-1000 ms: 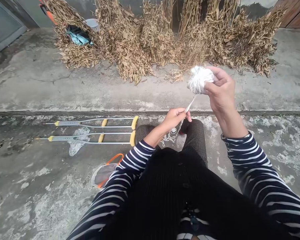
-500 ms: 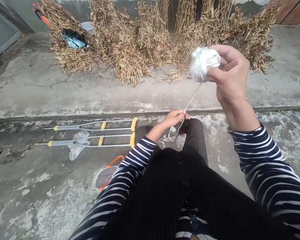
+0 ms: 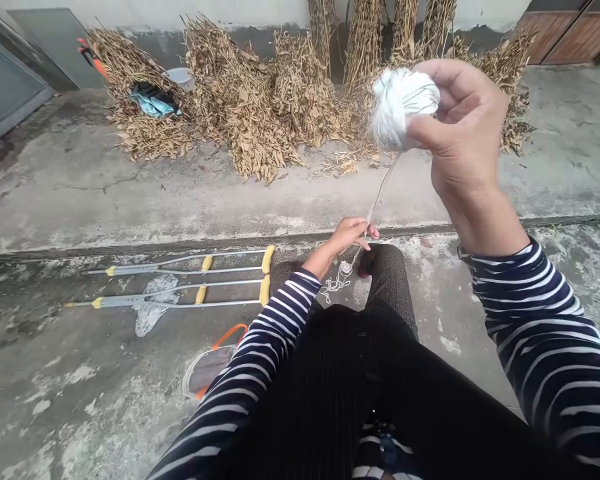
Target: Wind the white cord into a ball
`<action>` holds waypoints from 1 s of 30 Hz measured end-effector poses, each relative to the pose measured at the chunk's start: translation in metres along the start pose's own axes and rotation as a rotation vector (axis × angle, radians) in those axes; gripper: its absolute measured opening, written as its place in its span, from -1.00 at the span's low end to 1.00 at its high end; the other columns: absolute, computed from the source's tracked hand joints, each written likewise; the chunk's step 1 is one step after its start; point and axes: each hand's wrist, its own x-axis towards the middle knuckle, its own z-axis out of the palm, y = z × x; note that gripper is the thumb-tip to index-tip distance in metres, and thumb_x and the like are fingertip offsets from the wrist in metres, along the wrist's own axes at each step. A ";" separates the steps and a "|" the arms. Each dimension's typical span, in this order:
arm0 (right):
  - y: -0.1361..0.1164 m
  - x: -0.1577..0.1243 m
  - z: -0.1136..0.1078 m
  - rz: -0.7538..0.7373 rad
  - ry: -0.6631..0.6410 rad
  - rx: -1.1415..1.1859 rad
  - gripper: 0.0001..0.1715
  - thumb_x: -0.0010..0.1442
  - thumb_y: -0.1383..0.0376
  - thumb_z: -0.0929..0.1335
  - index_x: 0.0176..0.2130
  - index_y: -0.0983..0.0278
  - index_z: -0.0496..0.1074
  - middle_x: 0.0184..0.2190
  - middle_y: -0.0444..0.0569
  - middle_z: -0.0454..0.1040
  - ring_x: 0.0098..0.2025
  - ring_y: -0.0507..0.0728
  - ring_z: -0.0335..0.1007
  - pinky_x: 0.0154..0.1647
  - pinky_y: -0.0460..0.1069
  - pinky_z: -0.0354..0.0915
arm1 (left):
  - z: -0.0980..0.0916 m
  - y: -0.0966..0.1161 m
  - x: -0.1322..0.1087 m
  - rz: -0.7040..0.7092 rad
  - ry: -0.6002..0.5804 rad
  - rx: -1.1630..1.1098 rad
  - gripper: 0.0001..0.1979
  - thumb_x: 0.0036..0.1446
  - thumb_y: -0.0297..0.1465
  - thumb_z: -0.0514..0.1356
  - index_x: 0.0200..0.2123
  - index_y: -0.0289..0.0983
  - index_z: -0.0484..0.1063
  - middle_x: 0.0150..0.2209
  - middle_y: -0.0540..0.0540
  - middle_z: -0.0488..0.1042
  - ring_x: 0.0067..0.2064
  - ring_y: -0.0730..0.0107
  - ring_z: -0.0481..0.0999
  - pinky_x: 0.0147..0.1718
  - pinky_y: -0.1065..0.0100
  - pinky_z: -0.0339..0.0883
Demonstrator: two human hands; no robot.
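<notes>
A thick ball of white cord is gripped at its right side between the thumb and fingers of my right hand, raised over the concrete step. From the ball's underside a strand runs down to my left hand, whose fingers are bent around it above my knees. Below that hand the cord continues to a small loose tangle of white cord on the ground between my legs.
Two crutches lie on the ground at left, over a crumpled clear plastic bag. Nearer me is a bag with orange handles. Dried plant bundles lean along the wall beyond the step edge.
My right hand and the ball have risen slightly. The fingers of my left hand have loosened a little around the strand. The view has tilted up, showing more of the wall.
</notes>
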 end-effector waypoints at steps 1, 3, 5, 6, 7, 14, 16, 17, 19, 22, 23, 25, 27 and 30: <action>0.000 0.003 -0.001 -0.025 0.011 0.003 -0.53 -0.18 0.54 0.42 -0.22 0.23 0.58 -0.21 -0.15 0.65 -0.12 0.14 0.58 0.07 0.06 0.51 | -0.001 -0.003 0.000 -0.009 0.013 -0.001 -0.64 0.22 -0.21 0.31 -0.45 -0.38 0.40 -0.23 -0.28 0.62 -0.20 0.33 0.63 -0.39 0.42 0.56; -0.001 0.010 -0.003 -0.074 0.023 -0.006 -0.53 -0.19 0.54 0.41 -0.22 0.25 0.58 -0.22 -0.13 0.64 -0.14 0.12 0.58 -0.01 0.01 0.51 | -0.004 -0.009 0.000 -0.029 0.041 -0.005 -0.68 0.25 -0.27 0.27 -0.45 -0.38 0.40 -0.27 -0.26 0.62 -0.22 0.34 0.63 -0.37 0.40 0.57; -0.003 0.017 -0.006 -0.114 0.021 -0.030 -0.53 -0.18 0.53 0.41 -0.21 0.26 0.56 -0.21 -0.12 0.64 -0.13 0.11 0.59 -0.03 -0.02 0.51 | -0.009 -0.015 0.000 -0.048 0.060 -0.012 -0.71 0.26 -0.30 0.24 -0.44 -0.38 0.41 -0.29 -0.25 0.62 -0.22 0.34 0.63 -0.36 0.37 0.57; -0.003 0.021 -0.008 -0.135 0.021 -0.037 -0.53 -0.18 0.54 0.40 -0.20 0.27 0.56 -0.21 -0.12 0.64 -0.12 0.11 0.59 -0.02 -0.03 0.50 | -0.011 -0.018 0.000 -0.057 0.062 -0.018 -0.72 0.26 -0.31 0.24 -0.43 -0.38 0.42 -0.29 -0.25 0.62 -0.22 0.34 0.63 -0.35 0.36 0.58; -0.003 0.024 -0.009 -0.152 0.024 -0.041 -0.53 -0.18 0.54 0.40 -0.21 0.27 0.55 -0.21 -0.12 0.64 -0.12 0.10 0.59 -0.01 -0.04 0.50 | -0.014 -0.020 -0.001 -0.067 0.064 -0.023 -0.72 0.26 -0.31 0.25 -0.43 -0.39 0.42 -0.29 -0.25 0.62 -0.22 0.33 0.64 -0.35 0.36 0.58; 0.007 0.046 -0.026 -0.192 0.080 0.090 -0.53 -0.24 0.54 0.44 -0.25 0.26 0.59 -0.27 -0.16 0.64 -0.17 0.09 0.59 -0.03 -0.04 0.49 | -0.040 -0.054 -0.030 -0.210 0.176 -0.015 -0.76 0.19 -0.38 0.32 -0.47 -0.40 0.45 -0.32 -0.25 0.61 -0.26 0.32 0.64 -0.38 0.36 0.58; 0.008 0.049 -0.031 -0.261 0.084 0.082 -0.51 -0.21 0.56 0.44 -0.22 0.24 0.59 -0.24 -0.13 0.63 -0.13 0.10 0.58 0.02 -0.02 0.49 | -0.046 -0.066 -0.043 -0.252 0.217 -0.002 -0.74 0.19 -0.39 0.31 -0.50 -0.40 0.43 -0.35 -0.25 0.59 -0.29 0.32 0.63 -0.38 0.34 0.58; 0.009 0.050 -0.032 -0.291 0.081 0.058 -0.51 -0.18 0.57 0.44 -0.20 0.23 0.58 -0.21 -0.12 0.63 -0.11 0.11 0.58 0.06 0.00 0.49 | -0.048 -0.069 -0.048 -0.248 0.226 -0.007 -0.74 0.21 -0.39 0.29 -0.49 -0.39 0.43 -0.33 -0.26 0.60 -0.28 0.31 0.64 -0.36 0.32 0.60; 0.009 0.046 -0.029 -0.296 0.073 -0.009 -0.50 -0.14 0.58 0.44 -0.19 0.19 0.56 -0.17 -0.11 0.63 -0.07 0.12 0.57 0.09 0.03 0.51 | -0.048 -0.066 -0.051 -0.188 0.231 -0.024 -0.80 0.26 -0.41 0.24 -0.39 -0.40 0.50 -0.19 -0.30 0.63 -0.16 0.27 0.66 -0.26 0.28 0.62; 0.013 0.031 -0.013 -0.179 0.019 -0.114 -0.50 -0.08 0.55 0.47 -0.16 0.10 0.52 -0.08 -0.13 0.61 0.02 0.18 0.54 0.13 0.14 0.53 | -0.037 -0.032 -0.040 -0.013 0.248 -0.025 -0.82 0.28 -0.43 0.24 -0.09 -0.32 0.57 0.14 -0.28 0.56 0.10 0.19 0.60 -0.11 0.25 0.63; 0.015 0.025 -0.005 -0.130 -0.018 -0.136 -0.50 -0.08 0.52 0.50 -0.16 0.07 0.51 -0.06 -0.12 0.60 0.07 0.22 0.52 0.15 0.18 0.53 | -0.031 -0.014 -0.034 0.054 0.255 -0.023 -0.77 0.27 -0.42 0.26 -0.01 -0.27 0.55 0.22 -0.25 0.51 0.17 0.17 0.56 -0.09 0.25 0.63; 0.020 0.015 0.009 -0.046 -0.107 -0.156 -0.47 -0.10 0.44 0.57 -0.15 0.05 0.50 -0.02 -0.09 0.58 0.18 0.31 0.46 0.22 0.25 0.49 | -0.016 0.027 -0.024 0.203 0.246 -0.045 -0.67 0.28 -0.36 0.27 0.10 -0.20 0.50 0.31 -0.20 0.43 0.27 0.11 0.48 -0.10 0.25 0.63; 0.025 0.010 0.019 0.012 -0.179 -0.153 -0.43 -0.15 0.38 0.61 -0.14 0.06 0.50 0.00 -0.05 0.57 0.24 0.35 0.41 0.28 0.27 0.46 | -0.002 0.063 -0.018 0.338 0.221 -0.047 -0.62 0.30 -0.25 0.27 0.16 -0.17 0.46 0.29 -0.20 0.46 0.27 0.09 0.49 -0.19 0.31 0.60; 0.033 0.010 0.025 0.043 -0.207 -0.138 -0.44 -0.18 0.35 0.61 -0.14 0.09 0.51 0.02 -0.03 0.57 0.23 0.35 0.43 0.30 0.24 0.45 | 0.015 0.093 -0.016 0.422 0.193 -0.007 -0.67 0.33 -0.18 0.23 0.02 -0.28 0.49 -0.03 -0.23 0.63 0.03 0.19 0.63 -0.36 0.43 0.49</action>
